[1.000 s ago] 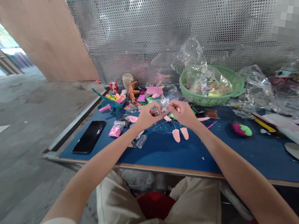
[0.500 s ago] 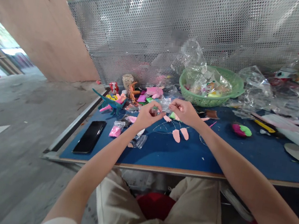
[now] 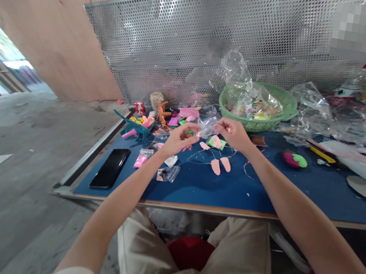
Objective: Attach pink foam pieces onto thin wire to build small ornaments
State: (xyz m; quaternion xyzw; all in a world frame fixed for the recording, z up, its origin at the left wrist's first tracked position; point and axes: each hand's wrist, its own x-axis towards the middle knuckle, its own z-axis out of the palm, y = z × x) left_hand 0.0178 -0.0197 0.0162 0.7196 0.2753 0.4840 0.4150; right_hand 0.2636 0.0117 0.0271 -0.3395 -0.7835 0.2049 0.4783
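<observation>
My left hand (image 3: 179, 140) is held above the blue table with thumb and fingertips closed around something small and pinkish, too small to name. To its right, my right hand (image 3: 234, 135) has its fingers curled in a pinch; what they hold, if anything, is hidden. A crumpled clear plastic bag (image 3: 208, 125) shows behind and between the hands. Below them lie flat pink oval pieces (image 3: 215, 166) beside loops of thin wire or thread (image 3: 196, 161). A pink piece (image 3: 217, 141) rests on a green one (image 3: 222, 145) near my right fingers.
Left on the table are a black phone (image 3: 110, 168), a teal dinosaur figure (image 3: 136, 127) and a bag of pink material (image 3: 142, 158). A green basket (image 3: 254, 123) stands behind. Rightward are a purple-and-green lump (image 3: 294, 160), a yellow cutter (image 3: 322, 154) and plastic wrappings (image 3: 313, 106).
My hands have drawn slightly apart, the right one shifting right and the left one a little left. The green piece with pink on it is now more exposed.
</observation>
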